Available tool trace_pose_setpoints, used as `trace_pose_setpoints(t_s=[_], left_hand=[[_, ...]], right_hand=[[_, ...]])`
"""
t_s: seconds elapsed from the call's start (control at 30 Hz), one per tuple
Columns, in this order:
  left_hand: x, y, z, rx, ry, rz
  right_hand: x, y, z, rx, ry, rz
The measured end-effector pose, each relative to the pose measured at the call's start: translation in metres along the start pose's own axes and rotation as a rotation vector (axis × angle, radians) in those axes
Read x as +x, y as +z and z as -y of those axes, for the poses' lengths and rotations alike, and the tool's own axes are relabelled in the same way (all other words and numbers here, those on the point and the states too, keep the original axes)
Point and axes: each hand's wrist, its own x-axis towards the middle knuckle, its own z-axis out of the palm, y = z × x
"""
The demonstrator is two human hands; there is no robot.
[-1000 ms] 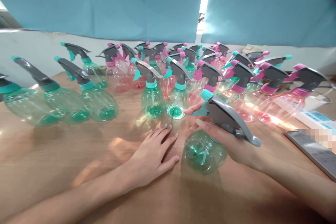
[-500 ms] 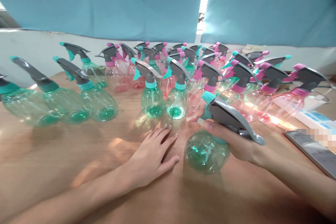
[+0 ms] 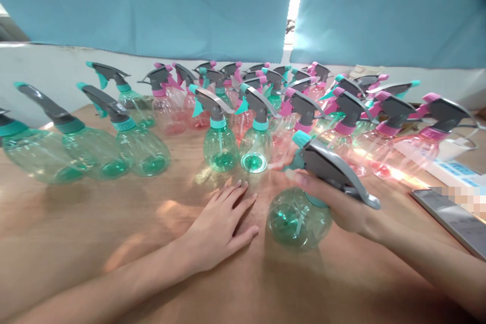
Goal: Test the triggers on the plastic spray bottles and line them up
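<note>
My right hand [image 3: 337,202] is wrapped round the neck of a green spray bottle [image 3: 298,217] with a grey trigger head and teal nozzle [image 3: 330,164]. The bottle is tilted, its round body just above or on the wooden table [image 3: 114,233]. My left hand [image 3: 220,225] lies flat on the table with fingers spread, just left of that bottle and holding nothing. Directly beyond my left hand stand two upright green spray bottles [image 3: 220,144].
Several green spray bottles [image 3: 140,144] stand at the left. Several pink and green ones [image 3: 341,121] crowd the back and right. A flat grey device [image 3: 451,217] and a white box [image 3: 455,169] lie at the right. Blue curtains hang behind.
The right hand has shifted the held bottle slightly to the right and tilted its trigger head a little. The left hand has stayed flat in place.
</note>
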Motion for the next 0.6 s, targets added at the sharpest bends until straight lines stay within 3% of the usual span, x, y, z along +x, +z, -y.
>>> trace_pose_setpoints(t_s=[0.23, 0.6], left_hand=[[0.002, 0.001, -0.001, 0.002, -0.008, 0.005], [0.001, 0.001, 0.000, 0.008, -0.005, 0.005]], right_hand=[[0.003, 0.002, 0.017, 0.126, 0.026, 0.040], [0.004, 0.004, 0.019, 0.193, 0.024, 0.045]])
